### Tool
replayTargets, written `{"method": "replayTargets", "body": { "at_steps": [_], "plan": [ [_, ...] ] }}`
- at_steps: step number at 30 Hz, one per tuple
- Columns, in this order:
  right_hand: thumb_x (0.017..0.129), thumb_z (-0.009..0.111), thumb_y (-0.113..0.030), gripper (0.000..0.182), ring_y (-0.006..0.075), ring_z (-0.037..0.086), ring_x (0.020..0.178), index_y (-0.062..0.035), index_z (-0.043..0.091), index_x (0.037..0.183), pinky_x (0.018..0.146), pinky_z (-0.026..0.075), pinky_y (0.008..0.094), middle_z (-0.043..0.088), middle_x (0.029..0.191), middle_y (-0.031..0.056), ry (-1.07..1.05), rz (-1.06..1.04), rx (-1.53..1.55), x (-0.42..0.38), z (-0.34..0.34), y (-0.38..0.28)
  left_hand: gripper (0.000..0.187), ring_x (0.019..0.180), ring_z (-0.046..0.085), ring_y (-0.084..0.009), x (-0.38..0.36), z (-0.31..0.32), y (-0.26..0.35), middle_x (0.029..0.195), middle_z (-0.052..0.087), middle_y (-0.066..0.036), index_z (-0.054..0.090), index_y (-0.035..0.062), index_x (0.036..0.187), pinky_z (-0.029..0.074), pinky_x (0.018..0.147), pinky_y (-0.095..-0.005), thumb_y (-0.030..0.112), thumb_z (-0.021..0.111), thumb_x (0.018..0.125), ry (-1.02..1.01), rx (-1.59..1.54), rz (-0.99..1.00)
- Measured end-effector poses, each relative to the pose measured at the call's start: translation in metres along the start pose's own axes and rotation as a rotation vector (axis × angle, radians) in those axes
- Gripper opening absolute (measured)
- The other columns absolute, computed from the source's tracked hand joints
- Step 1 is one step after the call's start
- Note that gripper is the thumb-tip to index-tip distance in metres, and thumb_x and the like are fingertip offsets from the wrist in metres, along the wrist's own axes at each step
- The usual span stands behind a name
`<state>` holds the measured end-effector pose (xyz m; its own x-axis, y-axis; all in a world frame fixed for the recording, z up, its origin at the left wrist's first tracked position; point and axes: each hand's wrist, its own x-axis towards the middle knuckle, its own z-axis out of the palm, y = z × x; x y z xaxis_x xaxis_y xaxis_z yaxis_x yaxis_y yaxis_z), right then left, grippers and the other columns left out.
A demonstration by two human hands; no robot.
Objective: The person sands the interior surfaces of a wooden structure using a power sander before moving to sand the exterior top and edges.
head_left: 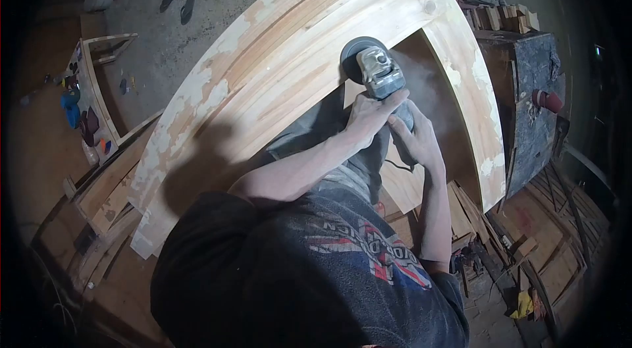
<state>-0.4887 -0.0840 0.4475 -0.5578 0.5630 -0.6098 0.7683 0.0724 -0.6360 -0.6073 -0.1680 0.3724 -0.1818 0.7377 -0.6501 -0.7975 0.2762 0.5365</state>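
A grey angle grinder with a dark round disc sits against the pale face of a large curved wooden panel. My left hand is wrapped round the grinder's body just behind its head. Farther back, my right hand grips the handle end, close to the left hand. Patches of light filler mark the panel's outer edge and its right-hand curved strip. Pale dust hangs in the opening beside the disc. A dark cord hangs below the right hand.
A dark worn workbench with a red cup stands at the right, wood blocks behind it. Sandals lie on the floor at upper left. A wooden frame is at left; scrap boards lie around the lower edges.
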Motion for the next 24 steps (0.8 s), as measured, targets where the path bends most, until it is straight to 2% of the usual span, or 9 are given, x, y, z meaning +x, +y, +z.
{"method": "replayTargets", "body": {
  "at_steps": [3, 5, 8, 11, 15, 16, 18, 21, 24],
  "plan": [
    [0.097, 0.069, -0.041, 0.056, 0.0374, 0.071, 0.112, -0.0026, 0.058, 0.136, 0.095, 0.051, 0.0446, 0.073, 0.114, 0.0237, 0.049, -0.008, -0.007, 0.005, -0.007, 0.009, 0.050, 0.081, 0.063, -0.0096, 0.012, 0.010, 0.004, 0.093, 0.070, -0.004, 0.072, 0.0019, 0.100, 0.049, 0.070, -0.0278, 0.045, 0.088, 0.082, -0.007, -0.031, -0.021],
    [0.098, 0.068, -0.041, 0.053, 0.0330, 0.072, 0.106, -0.0030, 0.060, 0.134, 0.093, 0.052, 0.0424, 0.073, 0.111, 0.0210, 0.045, 0.013, 0.006, 0.009, -0.010, 0.018, 0.052, 0.084, 0.064, -0.0102, 0.026, 0.013, 0.004, 0.093, 0.070, -0.005, 0.072, 0.0023, 0.103, 0.050, 0.071, -0.0290, 0.046, 0.089, 0.081, -0.040, 0.001, -0.008],
    [0.100, 0.065, -0.043, 0.052, 0.0245, 0.069, 0.097, -0.0031, 0.060, 0.133, 0.090, 0.052, 0.0390, 0.073, 0.109, 0.0161, 0.116, 0.029, 0.158, 0.013, -0.009, 0.028, 0.054, 0.086, 0.065, -0.0118, 0.029, 0.023, 0.027, 0.094, 0.070, -0.005, 0.073, 0.0054, 0.106, 0.051, 0.074, -0.0311, 0.048, 0.091, 0.077, -0.065, 0.149, -0.155],
    [0.100, 0.065, -0.043, 0.053, 0.0248, 0.070, 0.101, -0.0037, 0.059, 0.135, 0.092, 0.052, 0.0387, 0.073, 0.111, 0.0158, 0.114, 0.012, 0.203, 0.017, -0.002, 0.041, 0.052, 0.086, 0.065, -0.0117, 0.033, 0.022, 0.020, 0.094, 0.070, -0.004, 0.073, 0.0054, 0.106, 0.050, 0.072, -0.0308, 0.046, 0.091, 0.078, -0.041, 0.129, -0.102],
    [0.098, 0.068, -0.040, 0.058, 0.0297, 0.066, 0.118, -0.0027, 0.056, 0.140, 0.102, 0.048, 0.0423, 0.070, 0.122, 0.0206, -0.028, -0.062, 0.095, 0.001, 0.017, 0.013, 0.045, 0.092, 0.068, -0.0108, 0.001, -0.015, 0.000, 0.106, 0.070, -0.005, 0.068, 0.0024, 0.115, 0.056, 0.078, -0.0281, 0.031, 0.087, 0.085, 0.034, -0.022, -0.059],
    [0.097, 0.068, -0.041, 0.060, 0.0342, 0.068, 0.117, -0.0035, 0.055, 0.142, 0.102, 0.049, 0.0448, 0.071, 0.122, 0.0227, -0.031, -0.206, 0.038, -0.002, 0.027, 0.012, 0.051, 0.094, 0.068, -0.0122, -0.013, -0.025, -0.005, 0.106, 0.070, -0.006, 0.068, 0.0020, 0.118, 0.056, 0.079, -0.0292, 0.035, 0.087, 0.084, 0.034, -0.062, -0.024],
    [0.096, 0.068, -0.044, 0.068, 0.0443, 0.068, 0.114, -0.0033, 0.050, 0.146, 0.100, 0.051, 0.0468, 0.071, 0.117, 0.0271, -0.108, -0.159, -0.053, -0.013, 0.047, 0.009, 0.062, 0.105, 0.067, -0.0150, -0.044, -0.045, -0.008, 0.117, 0.069, -0.008, 0.062, -0.0001, 0.129, 0.056, 0.088, -0.0308, 0.035, 0.088, 0.085, 0.046, -0.123, -0.033],
    [0.095, 0.069, -0.047, 0.072, 0.0476, 0.066, 0.114, -0.0034, 0.048, 0.148, 0.100, 0.051, 0.0477, 0.071, 0.115, 0.0292, -0.153, -0.194, -0.070, -0.021, 0.068, -0.001, 0.062, 0.105, 0.068, -0.0146, -0.074, -0.065, -0.012, 0.119, 0.069, -0.010, 0.062, -0.0027, 0.127, 0.057, 0.090, -0.0305, 0.037, 0.087, 0.086, 0.215, -0.095, -0.139],
    [0.094, 0.069, -0.049, 0.074, 0.0484, 0.065, 0.115, -0.0039, 0.048, 0.148, 0.099, 0.052, 0.0489, 0.070, 0.115, 0.0305, -0.151, -0.215, -0.066, -0.021, 0.072, -0.005, 0.057, 0.098, 0.069, -0.0137, -0.079, -0.064, -0.008, 0.113, 0.070, -0.009, 0.066, -0.0035, 0.122, 0.057, 0.083, -0.0293, 0.037, 0.086, 0.088, 0.271, -0.123, -0.064]
  ]
}}
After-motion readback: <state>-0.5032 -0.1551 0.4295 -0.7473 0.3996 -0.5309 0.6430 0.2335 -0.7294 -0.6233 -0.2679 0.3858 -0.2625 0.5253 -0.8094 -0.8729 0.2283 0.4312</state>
